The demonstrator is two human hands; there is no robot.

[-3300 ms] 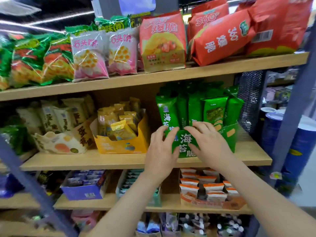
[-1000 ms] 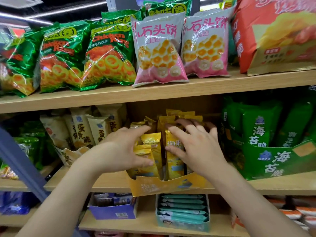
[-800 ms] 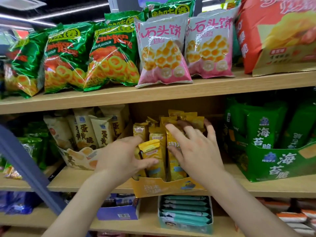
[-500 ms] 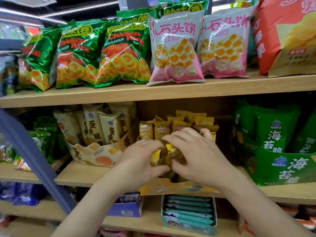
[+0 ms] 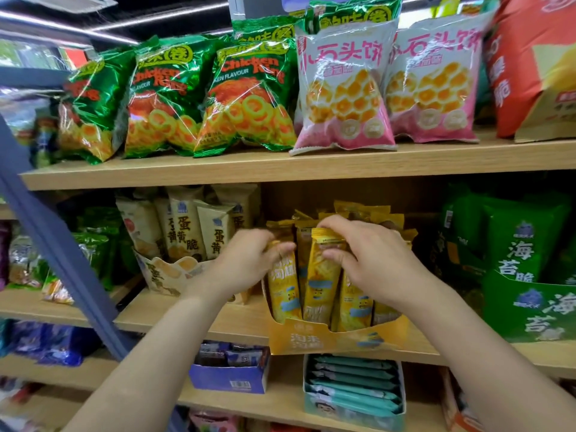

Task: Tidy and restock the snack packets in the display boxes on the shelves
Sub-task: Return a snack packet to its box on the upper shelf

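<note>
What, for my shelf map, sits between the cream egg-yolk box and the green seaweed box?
Head view: the yellow display box, whose yellow packets the left hand and right hand pinch.

Pretty clearly a small shop or convenience store: light wooden shelves (image 5: 280, 165) in tiers, several identical shiny green foil crisp bags (image 5: 246, 98) and pink-and-white snack bags (image 5: 343, 88) facing out, plus slim yellow packets (image 5: 321, 285) lined up in a yellow cardboard display box (image 5: 327, 339) beside a green cardboard display box (image 5: 530, 313).
</note>
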